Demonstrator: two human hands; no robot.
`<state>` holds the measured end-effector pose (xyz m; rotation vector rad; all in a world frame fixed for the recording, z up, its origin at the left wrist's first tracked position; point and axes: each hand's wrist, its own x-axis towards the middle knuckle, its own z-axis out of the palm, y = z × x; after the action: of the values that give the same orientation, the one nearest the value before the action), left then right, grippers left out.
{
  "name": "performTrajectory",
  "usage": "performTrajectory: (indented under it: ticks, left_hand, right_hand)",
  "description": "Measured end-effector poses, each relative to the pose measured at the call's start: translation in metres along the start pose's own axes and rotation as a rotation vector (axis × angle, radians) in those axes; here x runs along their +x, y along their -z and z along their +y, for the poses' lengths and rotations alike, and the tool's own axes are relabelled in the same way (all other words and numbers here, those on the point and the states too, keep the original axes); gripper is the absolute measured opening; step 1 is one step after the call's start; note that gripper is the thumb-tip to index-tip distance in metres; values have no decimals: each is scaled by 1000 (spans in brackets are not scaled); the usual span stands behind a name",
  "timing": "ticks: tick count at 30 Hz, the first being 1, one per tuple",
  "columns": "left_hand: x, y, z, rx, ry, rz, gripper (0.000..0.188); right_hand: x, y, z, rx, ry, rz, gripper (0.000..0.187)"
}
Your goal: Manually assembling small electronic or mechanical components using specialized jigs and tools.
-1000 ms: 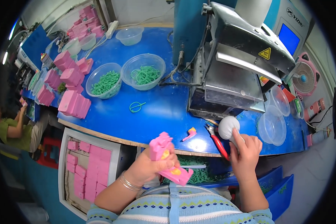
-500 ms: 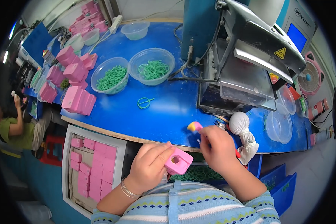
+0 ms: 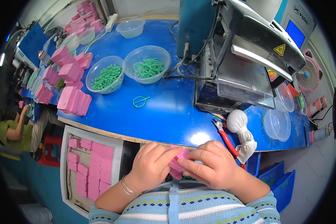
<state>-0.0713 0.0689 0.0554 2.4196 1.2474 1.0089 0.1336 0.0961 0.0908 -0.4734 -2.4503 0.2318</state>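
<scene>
Close to my body, at the front edge of the table, my left hand (image 3: 150, 165) is closed around a pink mould-like block (image 3: 178, 162). My right hand (image 3: 211, 164) meets it from the other side, thumb and fingers pressed on the block. Both hands cover much of it, so its hole is out of sight. A small pale bit shows beside the right fingers; I cannot make out what it is. Red-handled cutters (image 3: 225, 139) and a tied white cloth bag (image 3: 243, 130) lie just beyond my right hand.
Clear bowls hold green pieces (image 3: 109, 77) and green rings (image 3: 149, 69). One green ring (image 3: 140, 101) lies alone on the blue table (image 3: 160, 123). Pink blocks are stacked left (image 3: 72, 100) and fill an open drawer (image 3: 97, 164). A press machine (image 3: 246, 78) stands right. A person (image 3: 15, 128) sits far left.
My right hand has come left and down onto the pink block, which has turned in my hands. The small pink-and-yellow piece by the right fingers is no longer visible. The cutters are now uncovered.
</scene>
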Motion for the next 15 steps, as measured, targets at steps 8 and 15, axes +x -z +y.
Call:
performTrajectory:
  ticks: [8,15]
  left_hand:
    - [9,1,11,-435,141,-143,31]
    - [16,6,9,-605,171,-249,32]
  right_hand:
    - [3,-38,6,-7,-94,359,38]
    - [16,-32,10,911,-826,138,48]
